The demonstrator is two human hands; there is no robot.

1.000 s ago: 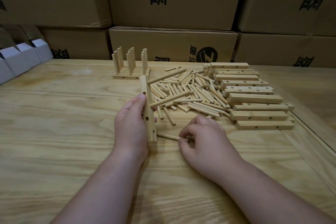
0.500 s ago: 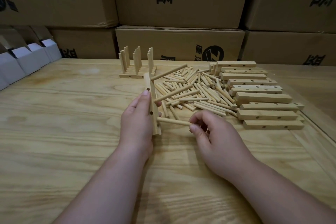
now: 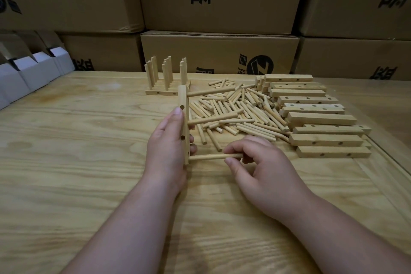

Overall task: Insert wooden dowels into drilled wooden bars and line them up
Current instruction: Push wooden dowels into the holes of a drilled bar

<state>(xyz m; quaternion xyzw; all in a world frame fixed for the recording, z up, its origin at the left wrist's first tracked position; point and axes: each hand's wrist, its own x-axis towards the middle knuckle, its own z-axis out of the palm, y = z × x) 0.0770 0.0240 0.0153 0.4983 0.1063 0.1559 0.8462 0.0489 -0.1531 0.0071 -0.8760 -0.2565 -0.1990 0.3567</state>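
Observation:
My left hand [image 3: 168, 147] grips a drilled wooden bar [image 3: 183, 104], held on end on the table. Two dowels stick out of its right face, one near the top [image 3: 211, 91] and one at the middle [image 3: 212, 118]. My right hand [image 3: 255, 162] pinches a third dowel [image 3: 209, 157] that lies level, with its left end at the bar's lowest hole. A heap of loose dowels [image 3: 240, 113] lies behind my right hand. Several bare drilled bars [image 3: 320, 118] are laid out at the right. Finished bars with upright dowels [image 3: 165, 78] stand in a row at the back.
The wooden table [image 3: 89, 162] stretches wide to the left and front. Stacked cardboard boxes [image 3: 220, 53] wall off the back edge. Small white open boxes [image 3: 29, 73] sit at the far left. A raised table edge [image 3: 391, 158] runs along the right.
My right hand picked a dowel off the table, lifted it and brought its left end to the bar's lowest hole. My left hand kept the bar on end.

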